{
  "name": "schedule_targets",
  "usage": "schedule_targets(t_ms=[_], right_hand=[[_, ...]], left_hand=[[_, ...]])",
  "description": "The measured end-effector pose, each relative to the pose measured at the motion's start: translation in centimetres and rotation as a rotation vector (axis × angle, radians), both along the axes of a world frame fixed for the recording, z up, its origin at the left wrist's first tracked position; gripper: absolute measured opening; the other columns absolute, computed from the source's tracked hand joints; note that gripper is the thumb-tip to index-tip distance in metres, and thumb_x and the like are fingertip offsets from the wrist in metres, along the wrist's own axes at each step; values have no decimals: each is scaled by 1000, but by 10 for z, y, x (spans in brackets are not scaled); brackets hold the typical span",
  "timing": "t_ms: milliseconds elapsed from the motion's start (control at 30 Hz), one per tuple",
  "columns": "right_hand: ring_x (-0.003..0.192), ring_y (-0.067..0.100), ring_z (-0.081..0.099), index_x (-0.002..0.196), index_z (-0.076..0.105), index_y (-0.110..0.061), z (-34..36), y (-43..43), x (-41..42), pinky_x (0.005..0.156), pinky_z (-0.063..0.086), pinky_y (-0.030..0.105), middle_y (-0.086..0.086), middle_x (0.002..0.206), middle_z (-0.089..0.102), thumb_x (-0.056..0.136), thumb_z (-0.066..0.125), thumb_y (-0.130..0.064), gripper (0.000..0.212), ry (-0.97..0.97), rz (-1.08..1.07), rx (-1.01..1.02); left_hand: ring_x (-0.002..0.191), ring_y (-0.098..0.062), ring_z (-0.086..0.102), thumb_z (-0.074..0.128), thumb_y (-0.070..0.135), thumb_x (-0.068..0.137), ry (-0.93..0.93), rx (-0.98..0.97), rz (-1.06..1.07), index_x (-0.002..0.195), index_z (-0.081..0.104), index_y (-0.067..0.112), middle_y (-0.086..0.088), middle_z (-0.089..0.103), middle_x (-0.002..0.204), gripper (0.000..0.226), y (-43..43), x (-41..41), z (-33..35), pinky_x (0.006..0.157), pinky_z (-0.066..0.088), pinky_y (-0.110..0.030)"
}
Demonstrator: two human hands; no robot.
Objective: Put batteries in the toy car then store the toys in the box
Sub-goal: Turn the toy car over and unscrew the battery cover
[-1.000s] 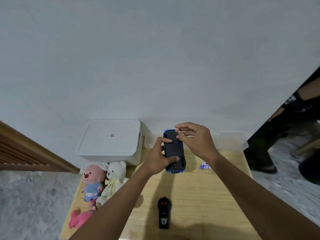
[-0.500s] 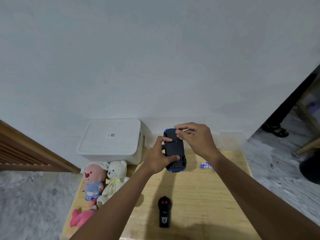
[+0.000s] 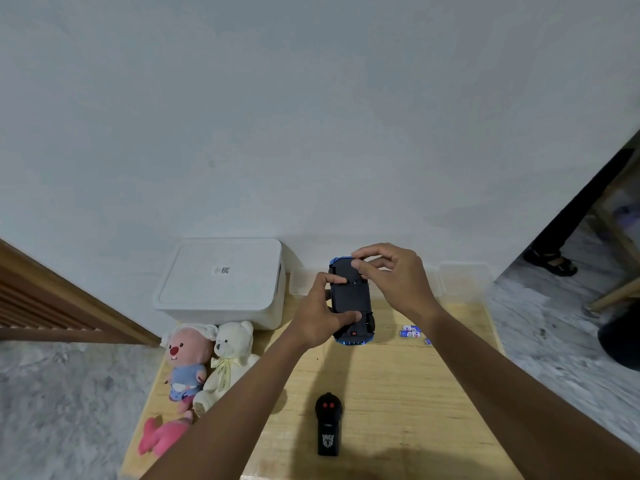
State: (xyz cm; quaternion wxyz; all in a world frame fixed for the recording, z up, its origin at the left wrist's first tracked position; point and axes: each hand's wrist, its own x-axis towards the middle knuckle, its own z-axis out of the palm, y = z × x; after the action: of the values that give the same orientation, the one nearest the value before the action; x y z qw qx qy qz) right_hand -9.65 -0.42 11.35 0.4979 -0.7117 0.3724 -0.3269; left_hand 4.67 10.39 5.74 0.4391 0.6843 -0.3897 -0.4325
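The toy car [image 3: 349, 299] is held underside-up over the table [image 3: 398, 393] in the left hand [image 3: 317, 323] and pinched by the right hand [image 3: 394, 277], with the batteries [image 3: 411, 331] left on the table and the plush toys [image 3: 230, 355] unboxed.

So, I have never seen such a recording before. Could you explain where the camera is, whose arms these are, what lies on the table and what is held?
There is no machine here: both arms belong to a person. The one camera sits on the person's head and looks forward and down. The left hand grips a blue toy car, turned with its black underside up. The right hand pinches at that underside near its far end; what exactly it pinches is too small to tell. On the wooden table lie small batteries, a black remote control, a pink plush animal, a white teddy bear and a pink toy. A closed white box stands behind.
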Motion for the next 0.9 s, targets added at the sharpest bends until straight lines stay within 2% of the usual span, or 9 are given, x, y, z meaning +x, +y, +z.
schedule_targets(t_ms=[67, 167, 233, 367, 500, 667, 733, 833, 900], right_hand=[[79, 15, 74, 99, 80, -18, -1, -1, 0, 78, 63, 36, -3, 100, 73, 90, 75, -12, 12, -28, 4, -9], [80, 15, 75, 106, 77, -21, -1, 1, -1, 80, 63, 38, -5, 100, 74, 94, 68, -6, 22, -14, 18, 8], [79, 15, 75, 99, 75, -23, -1, 2, -1, 80, 63, 39, -7, 98, 74, 91, 69, -7, 19, -6, 10, 24], [75, 14, 74, 89, 75, -20, 1, 3, -2, 74, 60, 28, -7, 90, 75, 86, 80, -16, 7, -3, -21, 40], [82, 14, 74, 102, 76, -20, 1, 2, -4, 78, 63, 33, -7, 96, 76, 91, 72, -9, 16, -19, 16, 32], [79, 13, 74, 90, 76, -21, 0, 3, -7, 77, 62, 32, -9, 95, 76, 86, 80, -19, 6, 7, -1, 42], [80, 15, 75, 95, 79, -19, 0, 2, -6, 79, 63, 36, -6, 99, 76, 89, 78, -15, 7, -25, 5, 52], [83, 15, 74, 107, 76, -20, 1, 3, -6, 78, 64, 36, -5, 100, 76, 92, 69, -6, 21, -29, 28, 38], [81, 15, 74, 100, 73, -20, 1, 3, -6, 77, 63, 33, -6, 97, 75, 91, 70, -7, 16, -20, 23, 33]], left_hand=[[110, -18, 66, 89, 13, 79, -7, 4, -1, 125, 48, 26, -1, 64, 118, 63, 0, -1, 0, 86, 63, -45], [111, -19, 65, 89, 12, 78, -10, 9, -3, 124, 48, 26, -2, 63, 120, 63, 1, -2, -1, 85, 63, -46], [110, -21, 66, 89, 12, 79, -5, 6, -2, 124, 48, 26, -4, 63, 121, 63, 1, -3, -2, 84, 64, -43], [109, -17, 65, 89, 13, 79, -10, 4, 2, 124, 47, 26, -1, 64, 118, 63, 0, -3, -1, 84, 64, -40], [109, -21, 66, 89, 11, 79, -6, 9, -3, 124, 47, 26, -1, 63, 119, 63, 1, -2, -2, 85, 63, -44], [110, -19, 65, 89, 12, 79, -8, 5, 0, 124, 47, 26, 0, 62, 118, 63, 1, -2, -2, 85, 63, -46], [110, -20, 65, 88, 12, 79, -7, 9, 1, 124, 47, 26, 0, 62, 118, 63, 1, -3, -1, 85, 63, -45], [110, -22, 65, 88, 10, 79, 3, 10, -1, 125, 47, 25, -2, 61, 119, 63, 1, -4, -1, 82, 64, -42], [109, -21, 66, 88, 10, 79, 8, 7, 2, 125, 47, 25, -2, 62, 118, 63, 1, -5, 0, 81, 64, -39]])
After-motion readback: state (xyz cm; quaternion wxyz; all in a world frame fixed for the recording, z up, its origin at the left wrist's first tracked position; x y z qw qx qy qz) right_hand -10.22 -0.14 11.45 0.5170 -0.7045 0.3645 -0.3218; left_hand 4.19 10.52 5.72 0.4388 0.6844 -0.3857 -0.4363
